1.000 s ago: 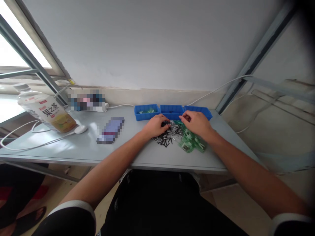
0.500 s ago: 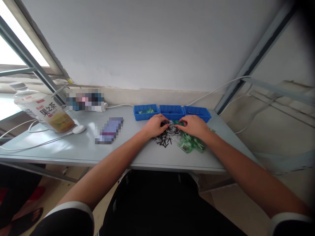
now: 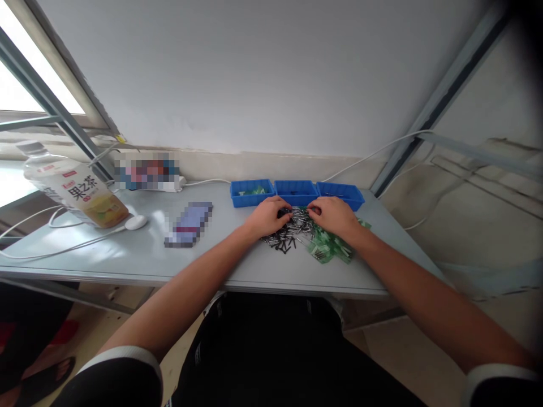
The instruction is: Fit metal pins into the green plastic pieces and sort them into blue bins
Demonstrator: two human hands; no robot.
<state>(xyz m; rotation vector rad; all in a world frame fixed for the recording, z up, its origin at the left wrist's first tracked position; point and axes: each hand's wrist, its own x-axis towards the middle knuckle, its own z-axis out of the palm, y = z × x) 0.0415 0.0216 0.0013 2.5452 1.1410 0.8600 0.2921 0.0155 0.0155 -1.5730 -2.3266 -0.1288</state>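
Observation:
A loose pile of small black and silver screws (image 3: 292, 230) lies on the grey table before me. My left hand (image 3: 270, 217) rests at its left edge, fingers curled in with the thumb close to them; dark pieces show beside the thumb, but what it holds is unclear. Across the pile, my right hand (image 3: 337, 216) has thumb and forefinger pinched together over the screws, and whatever is between them is too small to make out. Green plastic packets (image 3: 328, 249) with light pieces inside lie under and in front of my right wrist.
Behind the pile stand three blue bins: the left bin (image 3: 251, 194) with green and white pieces, a middle bin (image 3: 296, 193) and a right bin (image 3: 340, 195). Further left are a blurred phone-like object (image 3: 189, 224), a tilted drink bottle (image 3: 76, 189) and a white cable puck (image 3: 136, 223).
My right hand has shifted slightly, its fingertips drawn back to the right and pinched closer; the green piece beside them shows less. My left hand stays put.

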